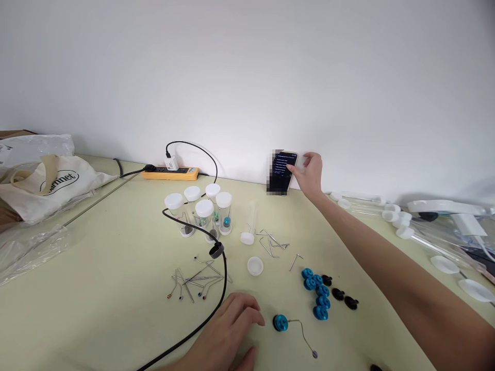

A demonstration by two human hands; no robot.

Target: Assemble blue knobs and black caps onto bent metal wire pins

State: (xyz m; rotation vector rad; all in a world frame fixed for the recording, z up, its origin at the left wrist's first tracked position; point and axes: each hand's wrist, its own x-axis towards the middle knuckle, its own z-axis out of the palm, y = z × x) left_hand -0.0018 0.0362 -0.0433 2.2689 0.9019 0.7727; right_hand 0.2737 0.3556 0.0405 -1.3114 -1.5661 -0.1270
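Note:
My right hand (310,176) reaches to the wall at the back of the table. Its thumb touches the lit screen of a smartphone (284,175) leaning there, and the other fingers are loosely bent, apart from it. On the table near the front, my left hand (232,327) lies with loosely curved fingers and nothing between them. To its right is a blue knob-like metal piece (281,323) with a bent wire (302,332) sticking out. Beyond the left hand lie a white round cap (255,266) and a clear tube (250,219) with a white end.
Several capped clear tubes (204,208) stand at centre-left, near thin bent wires (197,278). Hex keys (270,242), blue metal pieces (322,302) and black pieces (338,294) lie right. A black cable (197,330) crosses from an orange power strip (170,174); a cloth bag (62,180) lies left.

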